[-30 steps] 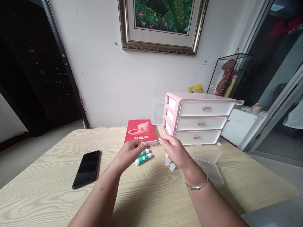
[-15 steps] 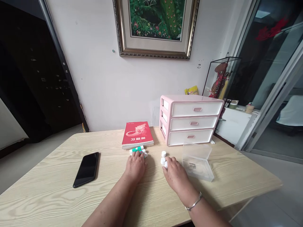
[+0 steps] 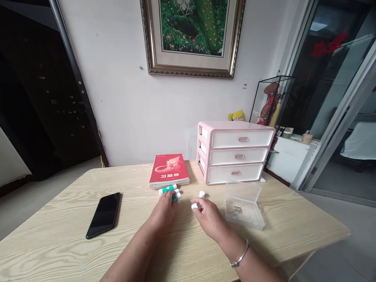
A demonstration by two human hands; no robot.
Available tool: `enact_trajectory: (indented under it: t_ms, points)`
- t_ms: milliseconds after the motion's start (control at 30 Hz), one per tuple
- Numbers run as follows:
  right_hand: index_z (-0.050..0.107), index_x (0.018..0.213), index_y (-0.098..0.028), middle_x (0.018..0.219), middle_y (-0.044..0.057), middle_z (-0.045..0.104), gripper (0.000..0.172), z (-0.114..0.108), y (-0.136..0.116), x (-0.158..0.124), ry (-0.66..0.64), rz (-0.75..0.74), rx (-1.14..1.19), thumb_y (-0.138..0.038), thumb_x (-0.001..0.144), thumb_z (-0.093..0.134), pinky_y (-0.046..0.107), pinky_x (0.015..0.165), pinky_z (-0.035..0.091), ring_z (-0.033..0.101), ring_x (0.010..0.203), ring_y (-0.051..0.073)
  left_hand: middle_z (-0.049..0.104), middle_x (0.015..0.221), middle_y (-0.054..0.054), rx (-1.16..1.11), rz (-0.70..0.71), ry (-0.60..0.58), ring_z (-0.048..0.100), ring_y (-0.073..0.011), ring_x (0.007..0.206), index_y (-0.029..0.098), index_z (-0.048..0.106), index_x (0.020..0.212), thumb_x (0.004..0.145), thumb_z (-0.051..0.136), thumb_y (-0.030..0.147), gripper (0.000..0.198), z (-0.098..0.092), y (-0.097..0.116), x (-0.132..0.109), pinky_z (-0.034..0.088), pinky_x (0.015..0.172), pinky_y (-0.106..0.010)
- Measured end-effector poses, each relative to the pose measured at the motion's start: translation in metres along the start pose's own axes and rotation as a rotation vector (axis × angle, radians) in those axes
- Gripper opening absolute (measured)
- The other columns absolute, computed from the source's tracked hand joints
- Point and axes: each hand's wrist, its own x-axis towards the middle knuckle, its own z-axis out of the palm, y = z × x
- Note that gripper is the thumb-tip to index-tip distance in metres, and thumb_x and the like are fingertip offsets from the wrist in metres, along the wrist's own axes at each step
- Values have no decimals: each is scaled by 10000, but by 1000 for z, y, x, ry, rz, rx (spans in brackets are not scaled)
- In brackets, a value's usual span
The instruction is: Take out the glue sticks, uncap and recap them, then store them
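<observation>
Several green-and-white glue sticks (image 3: 168, 189) lie together in front of the red book. My left hand (image 3: 164, 206) is closed at the nearest glue stick (image 3: 176, 197), its fingertips partly hidden behind it. My right hand (image 3: 208, 218) pinches a small white cap (image 3: 195, 206) between thumb and fingers, just above the table. Beyond the right fingers, another white cap (image 3: 201, 194) stands on the wood; anything else behind that hand is hidden. To the right of it, a clear plastic box (image 3: 245, 213) lies with its lid raised.
A red book (image 3: 169, 168) lies near the wall, left of a pink-and-white drawer unit (image 3: 239, 156). On the left of the wooden table (image 3: 58, 243) rests a black phone (image 3: 104, 215). The table's right edge slopes away past the plastic box.
My right hand has moved slightly left and lifted a white cap from the group. My left hand has turned and drawn back a little, showing more of the glue sticks. The view has tilted slightly.
</observation>
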Motion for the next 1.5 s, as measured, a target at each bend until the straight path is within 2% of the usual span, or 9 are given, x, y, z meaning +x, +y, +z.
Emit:
enact_trajectory:
  t_ms: [167,267,333,500,667,800,967,1133,1500]
  points:
    - [627,1252,-191,1085,82,687,377,8,-23,39,68,-102,191,-202,887,534,361,882,503,632,943,203,637,1055,-83,-426,20,-89,601,-204,940,157,550,1275,951,449,464,457,-23,-1,-8,501,826,-329]
    - [598,1292,-184,1091,91,678,378,21,-27,59,143,-142,267,-251,932,502,365,897,497,617,958,202,606,1010,-74,-720,-16,-185,593,-197,889,186,485,1330,906,498,596,590,-31,-4,-14,497,722,-313]
    - [574,1313,-171,1096,101,673,386,32,-23,63,185,-137,331,-305,965,476,361,889,501,614,970,205,591,1016,-73,-782,-49,-212,597,-187,871,202,450,1353,891,505,634,635,-31,-7,-14,486,701,-303]
    - [543,1343,-182,1219,124,637,411,47,-1,54,109,-120,414,-375,986,477,355,892,509,614,1031,214,573,903,-24,-733,-60,-207,529,-144,728,226,418,1403,920,467,621,626,-22,-14,-11,444,639,-266]
    - [553,1330,-194,1166,111,661,394,40,8,49,6,-115,468,-382,989,492,359,877,518,631,974,205,570,852,-12,-639,-16,-175,509,-159,755,203,489,1374,943,475,546,550,-23,-6,-14,425,716,-286]
    - [571,1314,-217,1208,106,653,357,36,4,49,-35,-175,484,-356,994,495,357,909,515,627,1046,209,587,818,-18,-580,7,-152,506,-178,768,167,557,1314,934,487,527,528,-29,1,-16,421,742,-296]
    - [582,1313,-230,1266,97,642,339,31,-1,47,-53,-228,452,-314,998,488,358,957,500,616,1106,204,623,899,-38,-507,1,-144,518,-187,805,155,599,1239,924,476,535,509,-33,-2,-14,423,768,-296]
    - [578,1326,-238,1294,94,630,344,30,-1,48,-60,-287,399,-290,1001,478,361,991,486,605,1141,199,662,1023,-75,-493,11,-195,559,-218,901,139,592,1263,918,480,541,542,-38,-4,-15,431,827,-310]
    - [583,1336,-246,1312,91,619,359,31,1,46,-140,-344,348,-244,997,466,395,1058,460,567,1229,209,679,1081,-84,-530,53,-248,586,-261,1033,169,588,1326,921,510,504,531,-36,-6,-17,430,949,-364]
